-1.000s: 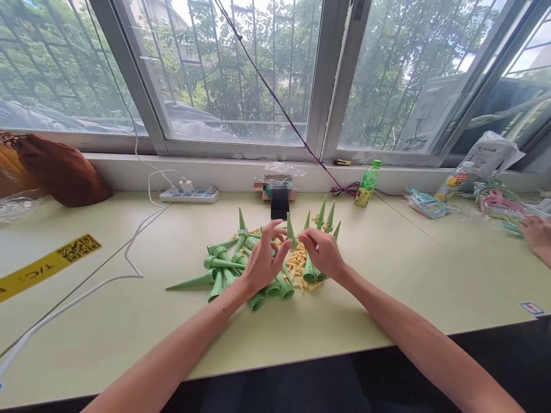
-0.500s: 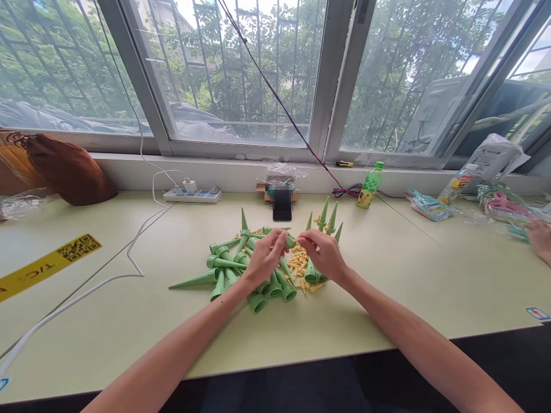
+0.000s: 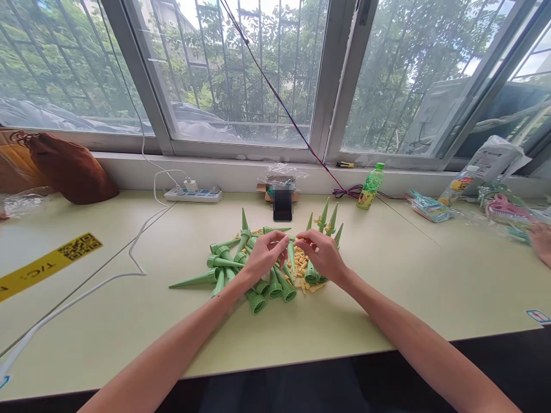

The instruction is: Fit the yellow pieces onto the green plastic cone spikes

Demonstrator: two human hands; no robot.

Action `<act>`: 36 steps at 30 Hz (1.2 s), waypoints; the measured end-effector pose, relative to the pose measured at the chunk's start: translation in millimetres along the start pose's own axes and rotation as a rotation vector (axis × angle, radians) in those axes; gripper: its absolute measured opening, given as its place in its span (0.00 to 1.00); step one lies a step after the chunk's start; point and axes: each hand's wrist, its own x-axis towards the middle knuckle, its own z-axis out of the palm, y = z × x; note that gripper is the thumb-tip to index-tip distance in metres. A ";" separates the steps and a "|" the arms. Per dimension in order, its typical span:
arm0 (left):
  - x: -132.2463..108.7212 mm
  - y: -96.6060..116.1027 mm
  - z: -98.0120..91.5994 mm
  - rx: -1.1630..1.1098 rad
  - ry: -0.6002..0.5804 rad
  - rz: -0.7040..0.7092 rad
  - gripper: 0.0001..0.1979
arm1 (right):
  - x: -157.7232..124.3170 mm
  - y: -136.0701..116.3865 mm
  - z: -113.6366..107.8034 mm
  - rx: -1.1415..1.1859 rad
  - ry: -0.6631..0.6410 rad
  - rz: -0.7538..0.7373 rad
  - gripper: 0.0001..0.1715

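A smooth, pale yellow-green tabletop [image 3: 387, 310] is set beneath barred windows [image 3: 241, 74]; a power strip [image 3: 193, 195] and a capped bottle [image 3: 371, 186] are placed near its far edge, and another person's hand [image 3: 540, 240] is seen at its right edge.

Over the middle of the tabletop, a green spike [image 3: 291, 258] has just been turned over: its point was directed upward 1 second ago and is now directed down. By this, its broad end is brought up between the fingertips, where it can be worked on. That end appears to be pinched by the thumb and fingers of the left hand [image 3: 267, 252]. The fingertips of the right hand [image 3: 321, 249] are drawn together just beside it; whether a small part is gripped there cannot be told.

Hard, matte plastic is suggested throughout. Long cones with ribbed collars and hollow, threaded mouths are jumbled in a green pile [image 3: 226, 261], left of centre. Slim yellow pieces [image 3: 301, 263] are heaped loosely beneath the hands, and 4 pointed tips [image 3: 333, 218] are raised behind the right hand, towards the far edge.
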 end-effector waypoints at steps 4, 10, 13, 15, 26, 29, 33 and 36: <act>0.5 -0.6 -0.6 0.024 0.012 0.010 0.16 | 0.0 1.4 0.8 0.010 -0.003 -0.005 0.10; 1.3 -3.4 -0.4 -0.004 0.047 0.035 0.16 | -0.5 5.6 2.0 -0.014 -0.025 -0.041 0.11; 1.1 -3.5 0.3 -0.010 0.057 0.038 0.16 | -0.8 7.0 2.5 -0.025 -0.013 -0.043 0.12; 0.9 -3.4 0.7 -0.017 0.061 0.039 0.16 | -0.7 7.2 2.6 -0.026 0.001 -0.042 0.12; 1.4 -8.5 -0.8 -0.052 -0.029 0.055 0.14 | -0.5 12.5 4.1 -0.090 0.003 -0.120 0.10; 1.4 -10.4 -0.6 -0.027 -0.032 0.063 0.14 | -1.0 13.8 4.6 -0.099 -0.005 -0.116 0.11; 1.2 -10.7 0.0 0.016 -0.017 0.084 0.15 | -1.1 14.2 4.4 -0.105 -0.024 -0.097 0.11; 1.2 -9.9 0.9 0.068 0.009 0.092 0.14 | -1.2 14.7 4.4 -0.114 -0.022 -0.098 0.10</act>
